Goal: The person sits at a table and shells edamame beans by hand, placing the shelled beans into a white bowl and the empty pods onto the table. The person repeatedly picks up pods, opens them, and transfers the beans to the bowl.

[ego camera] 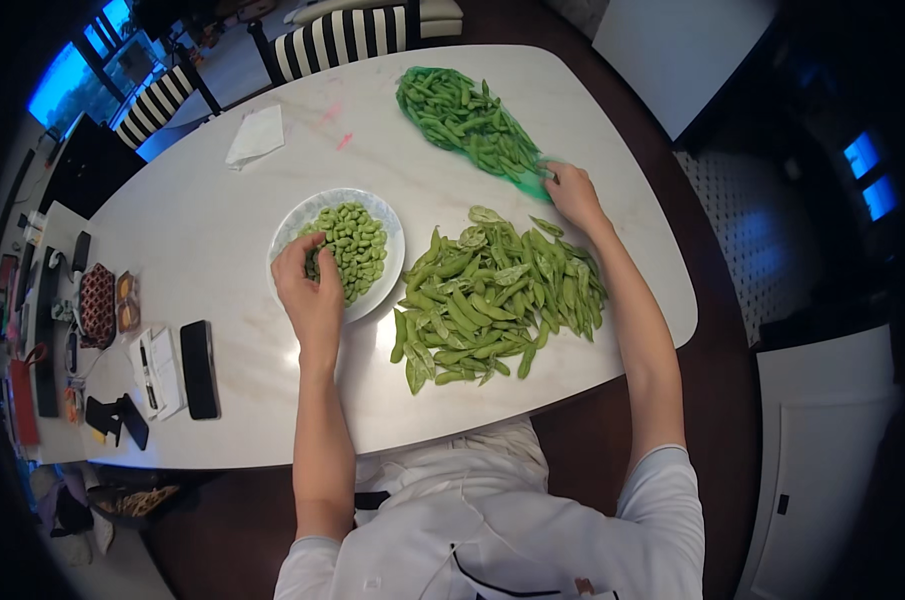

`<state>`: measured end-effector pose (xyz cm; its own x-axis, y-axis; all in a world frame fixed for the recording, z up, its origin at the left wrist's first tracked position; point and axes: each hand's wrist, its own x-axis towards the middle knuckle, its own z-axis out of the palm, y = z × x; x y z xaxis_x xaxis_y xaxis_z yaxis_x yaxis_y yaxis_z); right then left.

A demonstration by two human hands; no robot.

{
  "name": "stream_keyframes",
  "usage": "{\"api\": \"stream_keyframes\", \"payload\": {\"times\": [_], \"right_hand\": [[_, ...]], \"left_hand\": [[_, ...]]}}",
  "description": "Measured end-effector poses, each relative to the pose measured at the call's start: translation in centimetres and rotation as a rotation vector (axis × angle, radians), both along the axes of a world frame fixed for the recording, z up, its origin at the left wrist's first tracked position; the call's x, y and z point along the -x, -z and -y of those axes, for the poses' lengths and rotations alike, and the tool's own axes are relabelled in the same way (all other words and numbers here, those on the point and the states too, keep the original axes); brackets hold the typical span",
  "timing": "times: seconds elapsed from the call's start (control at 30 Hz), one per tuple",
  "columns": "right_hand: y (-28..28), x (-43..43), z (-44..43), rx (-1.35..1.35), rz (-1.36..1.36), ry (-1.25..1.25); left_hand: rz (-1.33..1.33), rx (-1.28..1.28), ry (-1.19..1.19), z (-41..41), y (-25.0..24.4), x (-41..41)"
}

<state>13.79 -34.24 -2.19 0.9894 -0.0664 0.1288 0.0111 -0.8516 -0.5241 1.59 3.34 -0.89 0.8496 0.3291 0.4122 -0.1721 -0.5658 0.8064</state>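
Note:
Over the shelled green beans hovers my left hand, its thumb and fingers apart with nothing visible between them. The beans fill the middle of a white plate with a bluish patterned rim. My right hand reaches out to the narrow end of a green translucent plastic bag, fingertips at the film; whether they grip it is unclear. Green bean pods fill the bag. Between my arms lies a loose heap of pods, some split with pale insides showing.
A folded white tissue lies on the pale tabletop. At left are a black phone, papers with a pen, a black stand and a patterned pouch. Striped chairs stand beyond the table.

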Motion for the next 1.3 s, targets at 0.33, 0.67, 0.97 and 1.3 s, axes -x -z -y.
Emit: {"api": "stream_keyframes", "payload": {"times": [0.33,0.67,0.97,1.3], "right_hand": [[-0.9,-3.8,-4.3,0.112,0.008,-0.135],[1.9,-8.2,-0.9,-0.036,0.058,-0.412],[0.8,-8.7,-4.5,0.448,0.089,-0.407],[0.0,-9.3,-7.5,-0.050,0.193,-0.221]], "left_hand": [[0.044,-0.018,0.019,0.7,-0.6,0.6],[0.094,-0.296,0.315,2.4,-7.6,0.0],[0.153,-0.771,0.490,5.6,-4.2,-19.6],[-0.088,-0.648,0.671,10.3,-0.8,-26.5]]}}
